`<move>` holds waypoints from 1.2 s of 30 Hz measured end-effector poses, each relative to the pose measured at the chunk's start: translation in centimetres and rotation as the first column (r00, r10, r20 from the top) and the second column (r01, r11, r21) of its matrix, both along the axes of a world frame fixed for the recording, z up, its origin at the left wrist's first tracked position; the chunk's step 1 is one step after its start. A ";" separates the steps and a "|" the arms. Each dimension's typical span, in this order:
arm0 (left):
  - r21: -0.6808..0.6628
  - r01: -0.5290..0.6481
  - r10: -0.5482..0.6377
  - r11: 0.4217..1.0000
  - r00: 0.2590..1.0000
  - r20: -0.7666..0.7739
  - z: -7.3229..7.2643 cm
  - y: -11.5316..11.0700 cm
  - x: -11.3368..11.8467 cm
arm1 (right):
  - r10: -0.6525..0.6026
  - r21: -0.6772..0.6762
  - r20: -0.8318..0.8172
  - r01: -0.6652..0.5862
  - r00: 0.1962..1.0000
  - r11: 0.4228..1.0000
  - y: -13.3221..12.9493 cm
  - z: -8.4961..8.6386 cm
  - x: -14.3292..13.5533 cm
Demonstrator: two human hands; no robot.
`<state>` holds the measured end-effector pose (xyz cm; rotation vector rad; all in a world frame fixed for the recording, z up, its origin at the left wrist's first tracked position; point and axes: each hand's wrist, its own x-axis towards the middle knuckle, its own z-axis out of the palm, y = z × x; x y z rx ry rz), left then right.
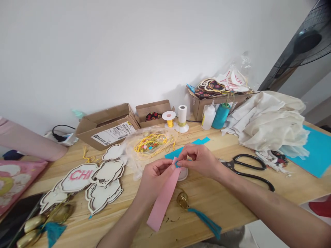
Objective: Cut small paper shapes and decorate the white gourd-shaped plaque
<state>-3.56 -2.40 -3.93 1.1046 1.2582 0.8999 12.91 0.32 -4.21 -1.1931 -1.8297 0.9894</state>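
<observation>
A long pink strip [165, 203] slants down toward the table's front edge, its upper end pinched in my left hand [156, 175]. At that end, a small blue piece [177, 164] sits against the pink; the fingertips of my right hand [198, 158] are closed on it. Partly covered by my right hand, a pale rounded piece [183, 174] lies on the table. Just below it rests a gold bell [182, 199] with a blue tassel [205, 220]. Behind my hands a blue strip [201, 141] lies flat.
Black-handled scissors [249, 168] lie right of my right forearm. Several pale cut-out plaques [104, 186] are piled at left, near more bells [34, 224]. Behind stand an open cardboard box [106, 125], thread spools [182, 117] and a glue bottle [208, 117]. White fabric [269, 119] is heaped at right.
</observation>
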 end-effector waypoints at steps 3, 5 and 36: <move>0.009 0.000 -0.001 1.000 1.000 0.028 0.0 0.0 -0.1 | -0.033 -0.087 -0.047 0.029 0.998 0.996 0.0 -0.1 -0.2; 0.030 0.007 -0.009 1.000 0.999 0.052 0.0 0.1 -0.1 | -0.016 -0.174 -0.133 -0.007 0.991 0.985 0.0 -0.4 -0.4; 0.019 -0.005 0.005 1.000 1.000 0.015 -0.3 0.2 -0.6 | 0.004 -0.324 -0.222 -0.078 0.975 0.943 -0.1 -1.3 -0.7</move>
